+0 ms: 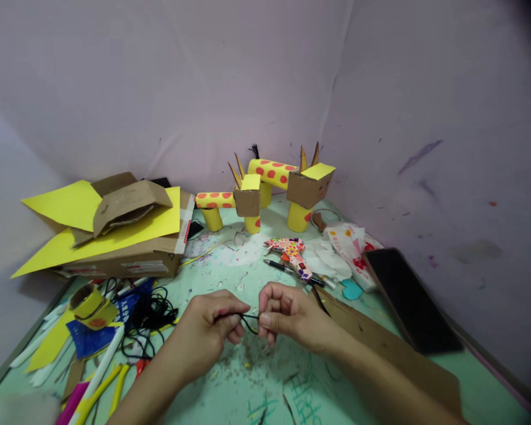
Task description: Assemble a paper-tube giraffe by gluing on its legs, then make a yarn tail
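Note:
Between my two hands runs a short length of black cord (249, 317), with a small loop hanging just below it. My left hand (210, 327) pinches the cord between thumb and forefinger. Close beside it, my right hand (292, 319) pinches the other part of the cord, its fingers curled. Both hands hover over the middle of the green table (230, 378). To the left of my left hand lies a tangled heap of black cord (153, 310). A patterned glue gun (292, 254) rests beyond my right hand.
Two yellow spotted cardboard animals, a smaller one (248, 203) and a larger one (310, 186), stand at the back. A cardboard box (128, 265) bears yellow sheets at left. A phone (409, 298) and a flat cardboard piece (393, 360) lie at right. Yellow-handled pliers (100, 392) lie front left.

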`<action>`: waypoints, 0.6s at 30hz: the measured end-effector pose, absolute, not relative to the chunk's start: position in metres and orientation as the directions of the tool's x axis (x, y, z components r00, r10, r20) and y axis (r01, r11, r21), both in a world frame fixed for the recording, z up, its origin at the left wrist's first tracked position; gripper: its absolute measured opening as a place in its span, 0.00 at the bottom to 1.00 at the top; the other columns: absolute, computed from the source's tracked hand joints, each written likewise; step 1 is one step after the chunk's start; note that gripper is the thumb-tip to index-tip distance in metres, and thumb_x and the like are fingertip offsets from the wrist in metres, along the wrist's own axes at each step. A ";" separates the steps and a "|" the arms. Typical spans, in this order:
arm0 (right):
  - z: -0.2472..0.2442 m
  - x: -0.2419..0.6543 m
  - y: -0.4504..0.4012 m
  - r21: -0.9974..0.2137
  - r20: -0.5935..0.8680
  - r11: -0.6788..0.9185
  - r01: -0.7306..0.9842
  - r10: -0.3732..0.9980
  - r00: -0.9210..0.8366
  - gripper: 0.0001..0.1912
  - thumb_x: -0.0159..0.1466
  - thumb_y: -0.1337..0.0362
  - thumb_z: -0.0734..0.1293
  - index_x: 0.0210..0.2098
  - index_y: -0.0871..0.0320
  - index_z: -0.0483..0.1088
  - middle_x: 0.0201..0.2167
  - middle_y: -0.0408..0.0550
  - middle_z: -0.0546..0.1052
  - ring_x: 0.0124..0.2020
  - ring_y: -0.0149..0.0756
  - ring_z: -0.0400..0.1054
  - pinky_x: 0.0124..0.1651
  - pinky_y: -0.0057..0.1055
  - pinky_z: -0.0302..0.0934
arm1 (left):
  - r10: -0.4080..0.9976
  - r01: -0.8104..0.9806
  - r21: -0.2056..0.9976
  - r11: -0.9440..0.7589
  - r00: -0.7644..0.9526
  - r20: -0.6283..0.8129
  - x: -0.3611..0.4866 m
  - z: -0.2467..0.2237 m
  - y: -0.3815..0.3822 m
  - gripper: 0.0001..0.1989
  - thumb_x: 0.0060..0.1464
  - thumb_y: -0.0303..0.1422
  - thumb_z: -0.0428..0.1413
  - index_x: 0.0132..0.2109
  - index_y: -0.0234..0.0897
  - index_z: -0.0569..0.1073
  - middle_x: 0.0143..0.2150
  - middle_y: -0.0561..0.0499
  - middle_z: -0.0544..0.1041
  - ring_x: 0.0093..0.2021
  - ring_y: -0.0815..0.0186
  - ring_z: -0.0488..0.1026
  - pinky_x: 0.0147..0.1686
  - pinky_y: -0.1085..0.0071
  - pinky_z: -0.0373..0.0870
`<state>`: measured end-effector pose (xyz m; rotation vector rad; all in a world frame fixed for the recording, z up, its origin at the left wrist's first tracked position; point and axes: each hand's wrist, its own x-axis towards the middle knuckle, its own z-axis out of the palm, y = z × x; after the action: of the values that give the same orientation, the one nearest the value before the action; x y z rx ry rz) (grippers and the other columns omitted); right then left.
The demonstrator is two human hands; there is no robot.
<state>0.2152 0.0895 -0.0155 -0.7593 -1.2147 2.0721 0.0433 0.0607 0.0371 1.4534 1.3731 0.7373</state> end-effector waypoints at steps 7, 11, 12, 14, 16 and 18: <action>-0.015 0.215 0.089 -0.961 -0.165 -0.259 -0.096 0.816 -0.555 0.18 0.47 0.55 0.73 0.31 0.60 0.67 0.20 0.39 0.71 0.17 0.24 0.61 0.19 0.22 0.56 | 0.979 0.582 0.813 0.012 0.160 -0.128 0.042 0.039 0.059 0.09 0.46 0.25 0.51 0.26 0.35 0.76 0.21 0.52 0.72 0.18 0.69 0.68 0.21 0.74 0.65; -0.011 0.217 0.090 -0.990 -0.136 -0.136 0.019 0.944 -0.302 0.13 0.53 0.59 0.70 0.35 0.60 0.73 0.14 0.37 0.67 0.14 0.23 0.57 0.16 0.22 0.53 | 0.973 0.750 0.631 -0.198 0.227 0.035 0.040 0.038 0.055 0.12 0.48 0.23 0.49 0.28 0.35 0.77 0.23 0.49 0.74 0.25 0.66 0.71 0.28 0.72 0.65; -0.010 0.218 0.090 -0.989 -0.141 -0.145 0.004 0.954 -0.263 0.13 0.54 0.59 0.69 0.36 0.60 0.74 0.13 0.37 0.66 0.13 0.24 0.57 0.15 0.22 0.53 | 0.969 0.769 0.598 -0.223 0.240 0.054 0.039 0.038 0.054 0.12 0.49 0.23 0.49 0.29 0.35 0.77 0.25 0.48 0.75 0.27 0.65 0.72 0.29 0.71 0.65; -0.007 0.218 0.087 -0.979 -0.168 -0.192 -0.064 0.947 -0.273 0.14 0.55 0.57 0.68 0.36 0.61 0.73 0.16 0.39 0.70 0.13 0.24 0.60 0.15 0.22 0.55 | 0.963 0.794 0.554 -0.250 0.262 0.058 0.041 0.036 0.051 0.13 0.51 0.24 0.47 0.31 0.35 0.77 0.28 0.46 0.76 0.30 0.63 0.73 0.31 0.70 0.66; -0.004 0.216 0.084 -0.940 -0.225 -0.307 -0.150 0.887 -0.402 0.18 0.53 0.56 0.70 0.39 0.60 0.71 0.28 0.45 0.76 0.13 0.24 0.64 0.15 0.23 0.59 | 0.957 0.818 0.509 -0.268 0.285 0.045 0.044 0.034 0.048 0.15 0.53 0.23 0.45 0.32 0.34 0.76 0.29 0.45 0.75 0.30 0.62 0.73 0.31 0.70 0.66; -0.002 0.213 0.079 -0.868 -0.291 -0.454 -0.199 0.791 -0.538 0.25 0.48 0.56 0.73 0.43 0.60 0.68 0.39 0.50 0.76 0.15 0.25 0.68 0.16 0.25 0.63 | 0.950 0.845 0.452 -0.287 0.310 0.024 0.050 0.032 0.044 0.15 0.53 0.23 0.44 0.33 0.34 0.76 0.30 0.44 0.74 0.30 0.61 0.73 0.29 0.70 0.66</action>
<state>0.2126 0.0795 -0.0025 -0.9430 -1.0852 2.0329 0.0498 0.0437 0.0325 2.2274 1.6067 0.4123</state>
